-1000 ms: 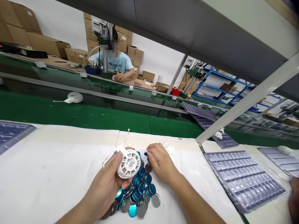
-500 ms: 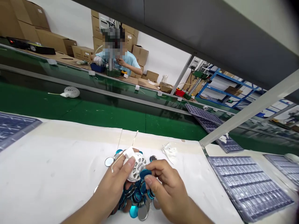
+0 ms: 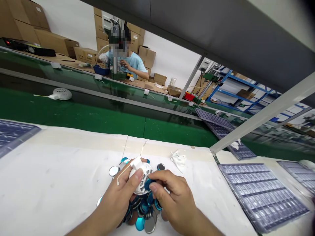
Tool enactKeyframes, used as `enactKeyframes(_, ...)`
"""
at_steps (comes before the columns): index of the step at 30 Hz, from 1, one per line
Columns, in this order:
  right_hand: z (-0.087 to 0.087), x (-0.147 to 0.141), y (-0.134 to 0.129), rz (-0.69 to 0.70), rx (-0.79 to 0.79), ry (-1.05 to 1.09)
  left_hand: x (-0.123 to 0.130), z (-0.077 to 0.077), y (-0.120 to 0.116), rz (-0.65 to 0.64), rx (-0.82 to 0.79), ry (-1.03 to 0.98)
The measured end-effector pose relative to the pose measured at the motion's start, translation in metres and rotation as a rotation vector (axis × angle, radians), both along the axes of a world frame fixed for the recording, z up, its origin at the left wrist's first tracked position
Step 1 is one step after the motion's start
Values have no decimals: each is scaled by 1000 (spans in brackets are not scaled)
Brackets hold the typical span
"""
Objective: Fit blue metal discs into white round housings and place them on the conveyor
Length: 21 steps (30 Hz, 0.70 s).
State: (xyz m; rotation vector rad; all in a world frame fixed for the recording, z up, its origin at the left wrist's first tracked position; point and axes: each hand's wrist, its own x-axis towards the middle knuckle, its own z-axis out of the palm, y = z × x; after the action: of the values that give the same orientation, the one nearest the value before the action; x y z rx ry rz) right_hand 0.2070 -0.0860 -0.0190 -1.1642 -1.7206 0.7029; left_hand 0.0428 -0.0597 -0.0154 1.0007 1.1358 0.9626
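Observation:
My left hand [image 3: 120, 190] is closed around a white round slotted housing [image 3: 141, 177] with a thin white cord. Between the thumb and forefinger of my right hand [image 3: 169, 193] is a blue disc [image 3: 149, 184], held against the housing's slotted face. Beneath both hands lies a pile of blue and silver discs [image 3: 140, 223] on the white table surface. A few more discs, such as a silver one [image 3: 113, 171], lie beside my left hand. The pile is partly hidden by my hands.
Past the table runs a green conveyor [image 3: 110, 119] carrying another white housing [image 3: 61, 94]. Clear plastic trays [image 3: 263, 193] lie at right, and crumpled white material [image 3: 178, 159] behind my right hand. A slanted post [image 3: 258, 114] rises at right. A person [image 3: 134, 64] sits beyond the conveyor.
My right hand has moved slightly left with the blue disc, which now overlaps the housing's face more. The housing on the conveyor has moved left.

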Motion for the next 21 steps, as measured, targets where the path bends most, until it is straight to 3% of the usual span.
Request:
enactKeyframes(5, -1, -1, -1, -10, -135, 72, -4, -1, -1, -35, 45, 10)
enactKeyframes(9, 4, 1, -1, -89, -377, 160, -7, -3, -4, -226, -40, -93)
enactKeyframes(11, 4, 1, 0, -143, -447, 222, -8, -5, -4, -203, -37, -86)
enactKeyframes(13, 1, -1, 2, -159, -419, 304, -10, -9, -4, -158, -19, -71)
enactKeyframes(15, -4, -6, 2, -65, -411, 439, -11, -13, -6, -203, -33, -111)
enactKeyframes(19, -9, -21, -4, 250, -561, 665, -8, -15, -14, -265, -79, -254)
enactKeyframes(21, -8, -28, -6, 254, -467, 697, -5, -11, -19, -226, -79, -313)
